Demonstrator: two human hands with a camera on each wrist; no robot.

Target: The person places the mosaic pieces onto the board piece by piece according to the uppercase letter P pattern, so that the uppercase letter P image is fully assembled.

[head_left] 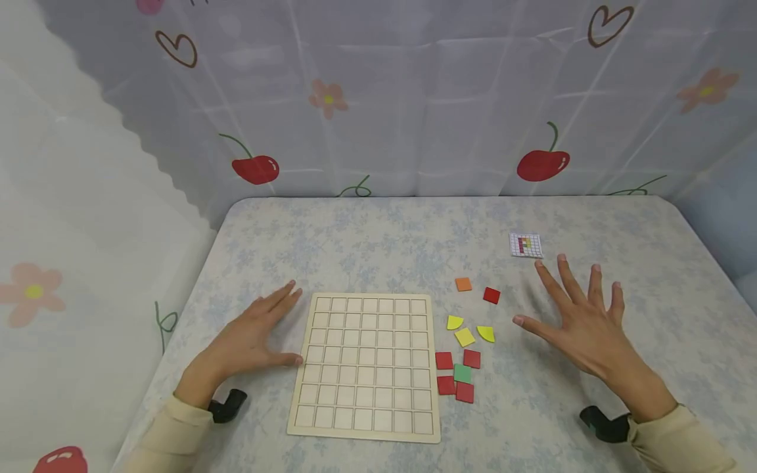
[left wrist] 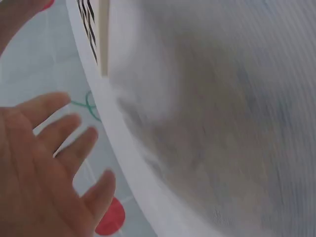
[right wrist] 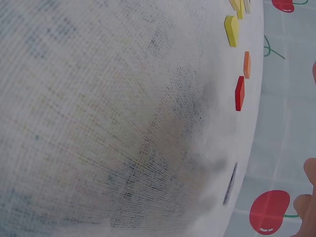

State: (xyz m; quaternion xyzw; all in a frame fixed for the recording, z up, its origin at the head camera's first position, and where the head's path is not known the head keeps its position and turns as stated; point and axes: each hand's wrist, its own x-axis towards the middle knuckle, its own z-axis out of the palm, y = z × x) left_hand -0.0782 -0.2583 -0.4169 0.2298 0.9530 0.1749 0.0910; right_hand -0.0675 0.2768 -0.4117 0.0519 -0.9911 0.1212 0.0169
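A pale wooden grid board (head_left: 365, 366) lies on the table, its square cells holding no tiles. My left hand (head_left: 251, 341) is at its left edge, fingers extended, thumb tip right at the rim; the left wrist view shows the same hand (left wrist: 54, 163) beside the board's corner (left wrist: 103, 39). To the right, my right hand (head_left: 591, 325) hovers with fingers spread and nothing in it. Between board and right hand lie several red tiles (head_left: 472, 359), a green tile (head_left: 462, 374), a yellow square tile (head_left: 464, 337), two yellow quarter-round tiles (head_left: 485, 334) and an orange tile (head_left: 463, 284).
A small card (head_left: 526, 245) printed with a coloured grid pattern lies beyond my right fingertips. The table (head_left: 378, 243) has a pale blue floral cover, and a curtain (head_left: 408, 98) with cherries and flowers hangs behind it.
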